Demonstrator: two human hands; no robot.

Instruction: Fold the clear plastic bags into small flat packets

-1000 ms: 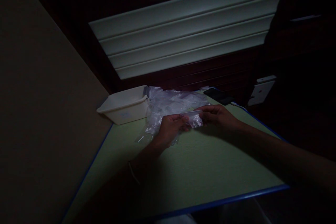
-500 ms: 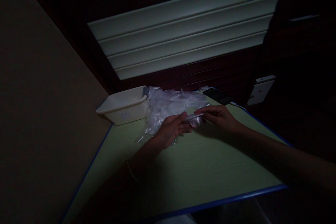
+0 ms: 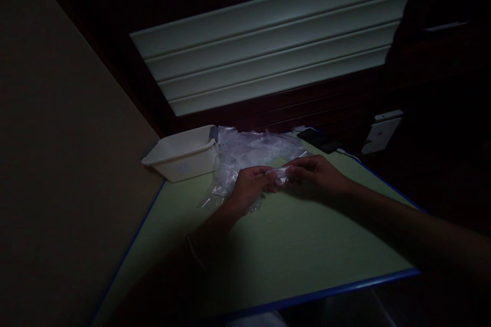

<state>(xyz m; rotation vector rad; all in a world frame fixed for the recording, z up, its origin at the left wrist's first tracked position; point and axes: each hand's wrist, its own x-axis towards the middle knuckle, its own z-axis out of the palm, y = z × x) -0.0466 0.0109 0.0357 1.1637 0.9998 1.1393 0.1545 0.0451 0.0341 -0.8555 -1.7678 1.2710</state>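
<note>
A small clear plastic bag (image 3: 282,174) is stretched between my two hands, above the table. My left hand (image 3: 249,186) pinches its left end between thumb and fingers. At the right end, my right hand (image 3: 312,171) grips it with the fingertips. Whether anything lies inside the bag is too dark to tell. Just behind and to the left of my hands spreads a loose heap of clear plastic bags (image 3: 249,145), some reaching under my left hand.
A white plastic bin (image 3: 192,163) with a label stands at the table's left corner, against the wall. A dark phone-like slab (image 3: 318,140) lies at the back right beside a white cable (image 3: 349,155). The pale green table (image 3: 291,250) has a blue edge.
The bag has turned and bunched between my hands. My left hand has rolled over, its fingers now closed more tightly, and the right fingers have shifted slightly inward.
</note>
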